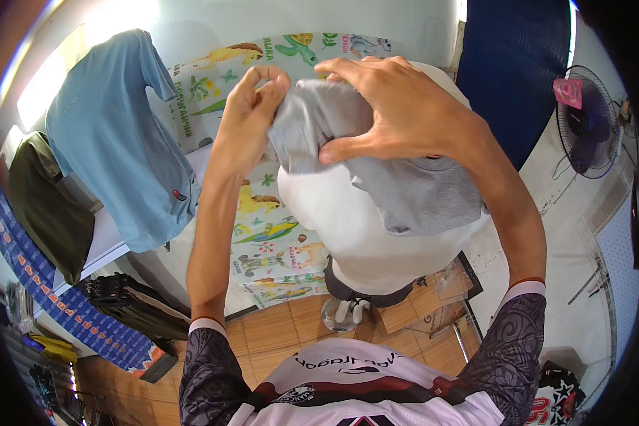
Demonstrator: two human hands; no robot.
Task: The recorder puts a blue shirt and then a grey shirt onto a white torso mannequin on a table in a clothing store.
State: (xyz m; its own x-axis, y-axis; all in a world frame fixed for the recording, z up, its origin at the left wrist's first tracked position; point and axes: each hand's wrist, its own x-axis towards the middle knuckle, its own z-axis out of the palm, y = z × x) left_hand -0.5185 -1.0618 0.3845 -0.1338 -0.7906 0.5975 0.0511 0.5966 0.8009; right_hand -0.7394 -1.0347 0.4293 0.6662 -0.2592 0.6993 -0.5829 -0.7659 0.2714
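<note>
A white mannequin torso [346,223] stands in front of me with a grey T-shirt [431,197] bunched over its upper part. My right hand [399,106] spans a folded part of the grey cloth, its thumb pressed on the near side and its fingers over the far side. At the left end of that cloth is my left hand [255,112], thumb and fingers curled together beside the edge. Whether its fingertips pinch the fabric is unclear. The mannequin's neck area is mostly hidden by the shirt and my right hand.
Left, a light blue T-shirt [117,133] and a dark green one [50,207] are displayed above hanging trousers [133,303]. An animal-print sheet [266,213] hangs behind. A fan [588,122] stands right; a metal stand base [346,314] rests on the tiled floor [266,330].
</note>
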